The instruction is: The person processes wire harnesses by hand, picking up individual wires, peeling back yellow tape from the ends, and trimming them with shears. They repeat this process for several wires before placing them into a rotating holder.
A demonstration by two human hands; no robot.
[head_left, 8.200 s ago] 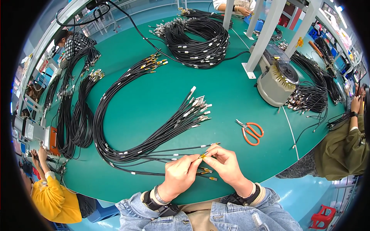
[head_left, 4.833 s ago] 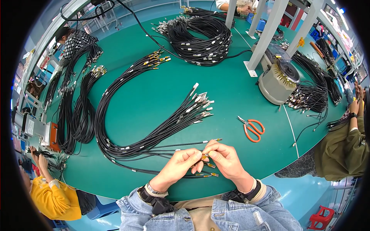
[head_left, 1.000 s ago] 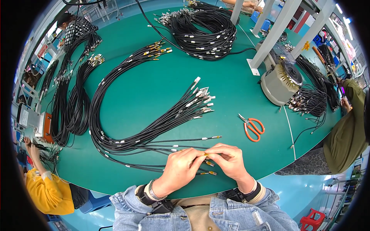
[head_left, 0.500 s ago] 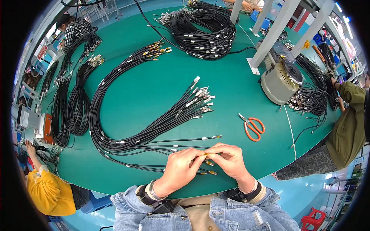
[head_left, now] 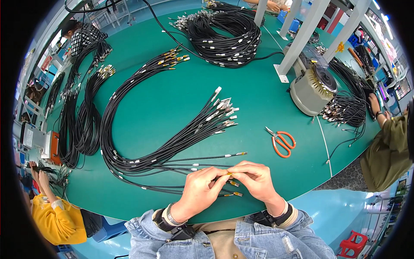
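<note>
My left hand (head_left: pixel 201 192) and my right hand (head_left: pixel 256 181) meet above the near edge of the green table, fingertips pinched together. Between them shows a small yellow piece (head_left: pixel 230 174), seemingly at the end of a black cable; the fingers hide most of it. Beside and under the hands lie separate cable ends with yellow-marked connectors (head_left: pixel 237 194). They run left into a long curved bundle of black cables (head_left: pixel 148 159) with white tags. To the right of my hands rest small scissors with orange handles (head_left: pixel 282 144).
A large coil of black cables (head_left: pixel 224 39) lies at the far side. A grey round machine (head_left: pixel 314 93) stands at right beside metal posts (head_left: pixel 304 36). More cable bundles (head_left: pixel 86 125) cover the left side. Co-workers sit around, one in a yellow top (head_left: pixel 58 220), another in an olive sleeve (head_left: pixel 386 155).
My hands keep the same pinch, almost unmoved. The view has shifted slightly. At right, the olive-sleeved co-worker's arm has moved, and the yellow-topped co-worker's hands have moved at left.
</note>
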